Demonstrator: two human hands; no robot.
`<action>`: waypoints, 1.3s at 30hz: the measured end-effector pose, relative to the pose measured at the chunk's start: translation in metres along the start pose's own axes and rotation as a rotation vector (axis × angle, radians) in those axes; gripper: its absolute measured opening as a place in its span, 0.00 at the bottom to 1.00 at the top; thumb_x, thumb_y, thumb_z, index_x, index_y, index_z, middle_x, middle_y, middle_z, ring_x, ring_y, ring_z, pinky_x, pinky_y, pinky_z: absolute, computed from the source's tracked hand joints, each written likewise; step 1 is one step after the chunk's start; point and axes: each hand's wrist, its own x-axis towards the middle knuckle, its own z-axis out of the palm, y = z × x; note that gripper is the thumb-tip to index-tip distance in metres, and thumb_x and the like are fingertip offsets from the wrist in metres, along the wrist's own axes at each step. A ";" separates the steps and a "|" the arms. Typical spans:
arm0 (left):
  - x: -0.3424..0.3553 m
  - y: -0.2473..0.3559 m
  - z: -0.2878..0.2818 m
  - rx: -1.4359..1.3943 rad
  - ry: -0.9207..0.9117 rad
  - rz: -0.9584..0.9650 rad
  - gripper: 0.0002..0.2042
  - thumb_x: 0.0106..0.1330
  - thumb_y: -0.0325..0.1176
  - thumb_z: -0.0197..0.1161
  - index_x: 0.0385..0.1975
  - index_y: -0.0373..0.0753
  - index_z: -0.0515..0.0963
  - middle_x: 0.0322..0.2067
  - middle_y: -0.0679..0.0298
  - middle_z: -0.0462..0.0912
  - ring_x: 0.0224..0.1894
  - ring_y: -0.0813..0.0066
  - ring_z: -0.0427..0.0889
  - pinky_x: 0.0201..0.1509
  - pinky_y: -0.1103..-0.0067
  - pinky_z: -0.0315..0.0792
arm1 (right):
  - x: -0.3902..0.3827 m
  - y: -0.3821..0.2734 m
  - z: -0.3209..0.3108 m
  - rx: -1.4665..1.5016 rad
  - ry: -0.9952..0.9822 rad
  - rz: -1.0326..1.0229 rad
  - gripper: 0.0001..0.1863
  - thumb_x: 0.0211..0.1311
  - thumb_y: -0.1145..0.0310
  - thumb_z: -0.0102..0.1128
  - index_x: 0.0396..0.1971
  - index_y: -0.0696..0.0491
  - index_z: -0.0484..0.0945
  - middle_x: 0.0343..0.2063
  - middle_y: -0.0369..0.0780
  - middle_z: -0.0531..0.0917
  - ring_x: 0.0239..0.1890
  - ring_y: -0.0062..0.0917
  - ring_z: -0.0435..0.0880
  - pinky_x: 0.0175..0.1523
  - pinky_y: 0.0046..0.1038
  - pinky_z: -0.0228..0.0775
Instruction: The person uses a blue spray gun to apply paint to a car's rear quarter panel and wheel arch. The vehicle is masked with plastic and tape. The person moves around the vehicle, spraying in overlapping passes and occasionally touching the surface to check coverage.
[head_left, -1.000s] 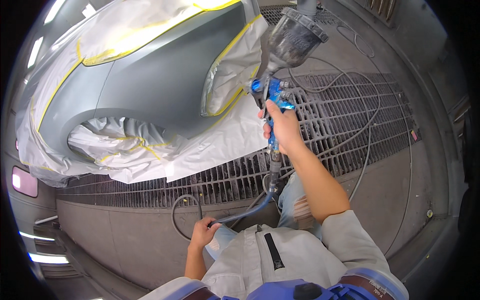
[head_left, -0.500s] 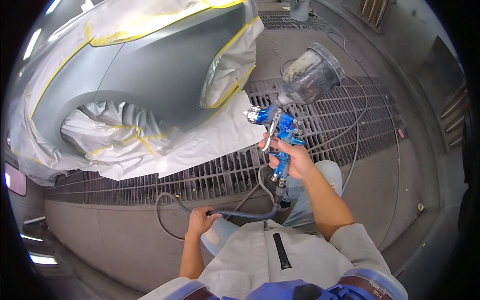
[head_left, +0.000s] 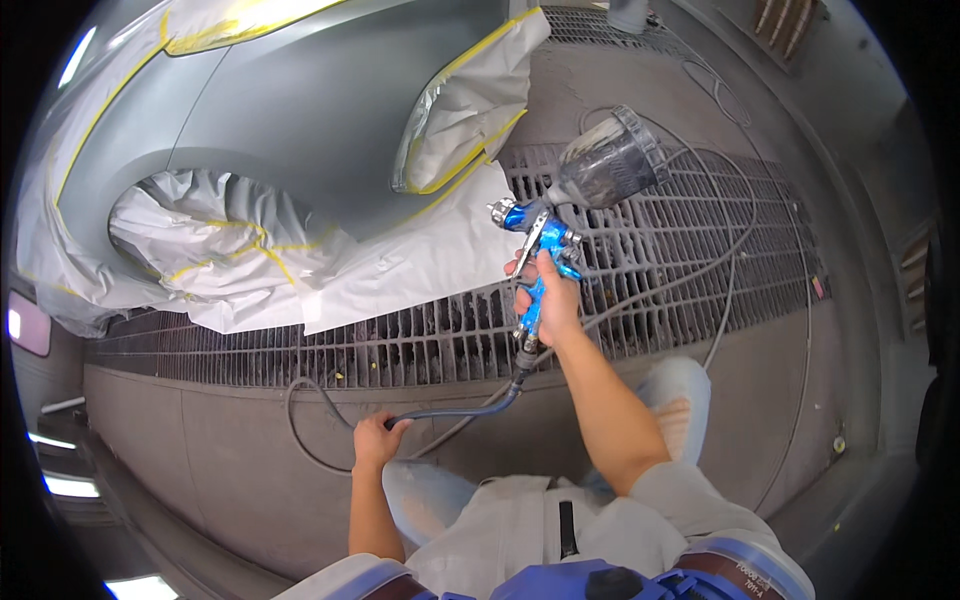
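My right hand is wrapped round the grip of a blue spray gun, its silver nozzle pointing left toward a grey car panel. A smudged, see-through paint cup sits tilted on top of the gun. From the base of the grip runs a dark air hose, and my left hand is closed round it lower left. White masking sheet edged with yellow tape surrounds the panel and fills the wheel arch. A clear gap lies between nozzle and panel.
A metal floor grate stretches beneath the car and to the right. Loose hose loops over the grate and floor on the right. A grey bucket stands at the far end. My knees are bent below my arms.
The spray gun and my right hand have shifted slightly left in view. My left hand, still on the hose, also appears farther left. The car sits higher and more leftward in view.
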 end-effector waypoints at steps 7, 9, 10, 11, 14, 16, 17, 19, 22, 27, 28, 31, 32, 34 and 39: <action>-0.003 0.031 0.059 0.106 -0.038 -0.167 0.21 0.50 0.52 0.66 0.27 0.35 0.81 0.23 0.50 0.80 0.30 0.52 0.79 0.35 0.67 0.72 | 0.068 0.025 -0.048 -0.007 -0.221 -0.038 0.20 0.66 0.54 0.46 0.41 0.57 0.72 0.33 0.40 0.79 0.14 0.16 0.67 0.18 0.19 0.59; -0.015 0.048 0.072 0.073 -0.111 -0.199 0.22 0.51 0.52 0.66 0.28 0.35 0.81 0.23 0.50 0.80 0.30 0.51 0.79 0.35 0.67 0.72 | 0.083 0.034 -0.070 -0.037 -0.265 -0.022 0.19 0.66 0.54 0.46 0.41 0.57 0.72 0.33 0.40 0.79 0.14 0.16 0.67 0.17 0.19 0.59; -0.022 0.055 0.075 0.053 -0.116 -0.171 0.21 0.52 0.51 0.65 0.28 0.35 0.81 0.22 0.49 0.79 0.29 0.51 0.79 0.34 0.67 0.72 | 0.089 0.040 -0.085 -0.086 -0.258 0.006 0.22 0.66 0.52 0.47 0.45 0.58 0.70 0.33 0.41 0.79 0.14 0.17 0.66 0.19 0.21 0.59; -0.024 0.059 0.075 0.034 -0.120 -0.145 0.20 0.53 0.50 0.64 0.29 0.35 0.81 0.22 0.49 0.79 0.28 0.50 0.79 0.33 0.67 0.72 | 0.094 0.047 -0.098 -0.080 -0.225 0.039 0.22 0.65 0.52 0.47 0.44 0.58 0.70 0.32 0.41 0.79 0.14 0.17 0.66 0.19 0.21 0.59; -0.026 0.079 0.076 0.096 -0.227 -0.238 0.19 0.54 0.48 0.64 0.28 0.34 0.81 0.21 0.48 0.78 0.27 0.49 0.78 0.32 0.66 0.72 | 0.107 0.063 -0.127 -0.054 -0.136 0.054 0.22 0.66 0.52 0.47 0.42 0.58 0.70 0.32 0.42 0.80 0.14 0.18 0.66 0.18 0.22 0.59; -0.024 0.090 0.076 0.118 -0.193 -0.241 0.19 0.55 0.47 0.63 0.28 0.34 0.80 0.20 0.48 0.78 0.27 0.49 0.78 0.32 0.66 0.71 | 0.117 0.070 -0.140 -0.075 -0.021 0.116 0.22 0.66 0.52 0.46 0.42 0.58 0.69 0.33 0.43 0.79 0.13 0.19 0.66 0.18 0.24 0.60; -0.022 0.095 0.077 0.129 -0.195 -0.256 0.18 0.55 0.47 0.64 0.27 0.33 0.80 0.20 0.48 0.77 0.26 0.50 0.77 0.31 0.66 0.70 | 0.121 0.075 -0.144 -0.081 0.009 0.130 0.21 0.66 0.52 0.46 0.42 0.58 0.69 0.34 0.44 0.79 0.13 0.19 0.66 0.18 0.23 0.60; -0.020 0.103 0.079 0.133 -0.177 -0.251 0.18 0.55 0.45 0.64 0.25 0.33 0.79 0.19 0.48 0.76 0.24 0.50 0.75 0.29 0.66 0.68 | 0.127 0.082 -0.152 -0.064 0.054 0.146 0.21 0.66 0.53 0.46 0.39 0.58 0.69 0.32 0.43 0.79 0.12 0.19 0.66 0.17 0.23 0.60; -0.018 0.110 0.082 0.172 -0.178 -0.246 0.18 0.56 0.46 0.63 0.25 0.32 0.79 0.19 0.49 0.76 0.25 0.50 0.75 0.29 0.66 0.68 | 0.133 0.090 -0.159 -0.024 0.091 0.155 0.20 0.66 0.54 0.48 0.34 0.59 0.71 0.29 0.42 0.79 0.12 0.19 0.67 0.15 0.22 0.60; -0.018 0.116 0.080 0.184 -0.225 -0.319 0.18 0.57 0.46 0.61 0.27 0.33 0.79 0.20 0.48 0.77 0.27 0.49 0.77 0.33 0.65 0.70 | 0.140 0.096 -0.161 -0.053 0.115 0.145 0.20 0.66 0.53 0.47 0.37 0.58 0.69 0.31 0.42 0.79 0.12 0.18 0.66 0.15 0.22 0.60; -0.019 0.117 0.080 0.174 -0.216 -0.316 0.18 0.57 0.46 0.61 0.27 0.33 0.79 0.20 0.48 0.77 0.28 0.48 0.77 0.33 0.65 0.70 | 0.140 0.097 -0.161 -0.065 0.109 0.143 0.20 0.65 0.52 0.47 0.38 0.57 0.69 0.32 0.42 0.79 0.13 0.17 0.66 0.16 0.22 0.60; -0.019 0.119 0.078 0.187 -0.216 -0.301 0.18 0.58 0.47 0.60 0.26 0.33 0.79 0.20 0.48 0.77 0.28 0.49 0.77 0.33 0.64 0.70 | 0.139 0.099 -0.155 -0.096 0.124 0.128 0.19 0.66 0.54 0.47 0.36 0.57 0.70 0.31 0.42 0.79 0.13 0.18 0.67 0.16 0.22 0.61; -0.020 0.119 0.077 0.187 -0.216 -0.317 0.18 0.58 0.47 0.60 0.26 0.34 0.79 0.21 0.48 0.77 0.28 0.49 0.77 0.33 0.64 0.70 | 0.138 0.101 -0.152 -0.105 0.126 0.119 0.19 0.66 0.54 0.47 0.35 0.57 0.70 0.30 0.42 0.79 0.13 0.18 0.67 0.16 0.22 0.61; -0.020 0.117 0.075 0.190 -0.218 -0.336 0.18 0.58 0.47 0.60 0.26 0.34 0.79 0.21 0.49 0.78 0.28 0.49 0.77 0.33 0.64 0.70 | 0.135 0.105 -0.143 -0.134 0.121 0.117 0.18 0.65 0.55 0.48 0.34 0.58 0.70 0.29 0.42 0.79 0.12 0.18 0.67 0.15 0.22 0.60; -0.023 0.114 0.069 0.212 -0.229 -0.323 0.18 0.57 0.46 0.61 0.26 0.34 0.79 0.21 0.49 0.77 0.28 0.50 0.77 0.33 0.65 0.69 | 0.123 0.116 -0.123 -0.222 0.060 0.098 0.17 0.66 0.56 0.47 0.32 0.57 0.71 0.26 0.39 0.79 0.10 0.17 0.67 0.13 0.20 0.58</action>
